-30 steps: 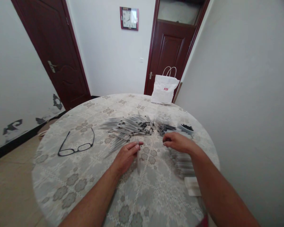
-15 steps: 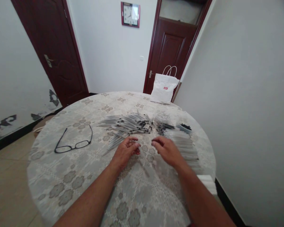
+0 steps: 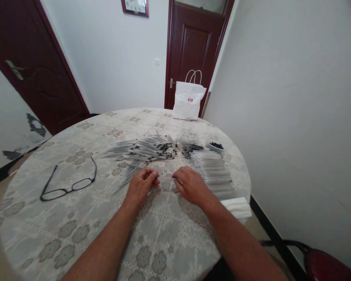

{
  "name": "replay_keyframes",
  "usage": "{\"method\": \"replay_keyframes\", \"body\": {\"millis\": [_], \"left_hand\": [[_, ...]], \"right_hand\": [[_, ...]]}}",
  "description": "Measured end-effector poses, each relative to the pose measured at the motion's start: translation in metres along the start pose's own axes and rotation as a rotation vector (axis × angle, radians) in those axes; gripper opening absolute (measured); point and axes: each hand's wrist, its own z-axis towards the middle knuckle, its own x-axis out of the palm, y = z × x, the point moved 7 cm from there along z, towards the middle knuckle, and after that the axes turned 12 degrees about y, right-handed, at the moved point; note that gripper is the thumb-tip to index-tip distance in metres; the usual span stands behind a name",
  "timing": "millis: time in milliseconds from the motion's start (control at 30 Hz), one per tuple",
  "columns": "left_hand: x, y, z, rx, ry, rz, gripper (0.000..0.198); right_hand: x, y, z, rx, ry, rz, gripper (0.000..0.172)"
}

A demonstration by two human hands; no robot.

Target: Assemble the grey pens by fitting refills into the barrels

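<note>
Low over the near middle of the table, my left hand (image 3: 142, 184) has thumb and fingertips pinched together. Facing it, a short gap to the right, is my right hand (image 3: 191, 185), its fingers curled in against the thumb. Whatever thin piece they hold is too faint to make out. Just beyond my left hand lies a loose pile of slim whitish pens with black ends (image 3: 148, 150). Beside my right hand, clear pen barrels (image 3: 212, 168) are laid in a row. Small black pieces (image 3: 190, 150) lie at the barrels' far end.
A small white bowl (image 3: 217, 150) of black parts stands behind the barrels, near a clear plastic bag (image 3: 188, 137). Eyeglasses (image 3: 67, 190) rest at left. A white paper bag (image 3: 188, 101) stands at the far edge. A folded white cloth-like item (image 3: 236, 207) sits at the right edge.
The view has shifted right and tilted down. My right hand's fingers have curled closer to the thumb. A blurred thin stick that hung below my left hand no longer shows there.
</note>
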Motion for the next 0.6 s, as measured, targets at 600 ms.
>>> {"method": "replay_keyframes", "body": {"millis": [600], "left_hand": [[-0.016, 0.011, 0.007, -0.017, -0.095, 0.202, 0.041]], "right_hand": [[-0.053, -0.162, -0.095, 0.296, -0.208, -0.191, 0.016]]}}
